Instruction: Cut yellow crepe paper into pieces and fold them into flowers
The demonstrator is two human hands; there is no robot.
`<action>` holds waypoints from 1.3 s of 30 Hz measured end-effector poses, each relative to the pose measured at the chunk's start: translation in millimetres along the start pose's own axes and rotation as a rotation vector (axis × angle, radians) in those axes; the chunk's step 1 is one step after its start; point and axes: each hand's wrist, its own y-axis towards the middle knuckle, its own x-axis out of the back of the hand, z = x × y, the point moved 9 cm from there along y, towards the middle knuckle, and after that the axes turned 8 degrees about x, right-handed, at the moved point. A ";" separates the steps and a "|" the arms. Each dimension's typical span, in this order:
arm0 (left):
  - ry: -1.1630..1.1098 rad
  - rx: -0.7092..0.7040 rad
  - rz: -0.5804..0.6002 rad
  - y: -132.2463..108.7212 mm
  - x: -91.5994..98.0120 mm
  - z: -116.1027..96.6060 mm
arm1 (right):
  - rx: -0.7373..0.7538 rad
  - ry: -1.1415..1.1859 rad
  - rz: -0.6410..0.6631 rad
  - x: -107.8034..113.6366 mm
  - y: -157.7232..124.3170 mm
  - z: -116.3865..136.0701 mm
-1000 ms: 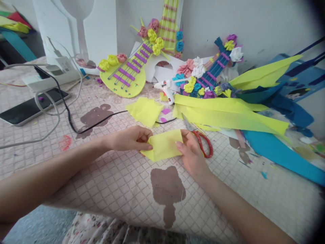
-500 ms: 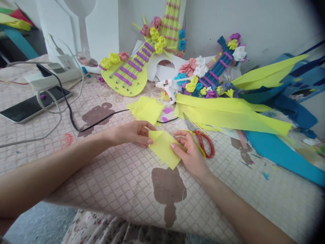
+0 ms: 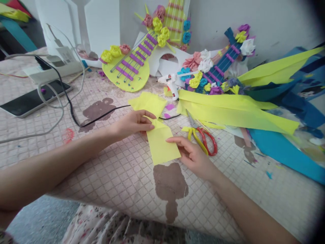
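A small yellow crepe paper piece (image 3: 162, 145) is held between my two hands above the quilted tablecloth. My left hand (image 3: 134, 123) pinches its upper left corner between thumb and fingers. At the lower right edge, my right hand (image 3: 194, 154) grips it with the thumb on top and the other fingers behind. Just beyond my left hand lie more yellow paper pieces (image 3: 149, 103). Scissors (image 3: 207, 140) with red and yellow handles rest to the right, close to my right hand.
A white glue gun (image 3: 172, 86) stands behind the paper, near long yellow crepe strips (image 3: 233, 108). Paper-flower guitars, one yellow (image 3: 132, 69) and one blue (image 3: 223, 64), lean at the back. At left are a tablet (image 3: 35, 100), a power strip (image 3: 53, 71) and loose cables.
The yellow paper piece has turned between my hands, its lower edge now nearly level. My left hand has shifted slightly up, and my right hand has slid lower along its edge.
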 end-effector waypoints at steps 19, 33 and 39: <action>0.974 -0.622 0.182 -53.3 -74.2 -19.9 | 0.239 -0.348 -0.092 -0.6 1.5 15.8; 1.106 -0.758 0.232 -55.5 -73.1 -25.4 | 0.328 -0.439 -0.022 -6.6 -3.2 23.9; 1.041 -0.707 0.253 -53.9 -69.4 -21.3 | 0.367 -0.405 0.183 -20.1 -7.8 23.9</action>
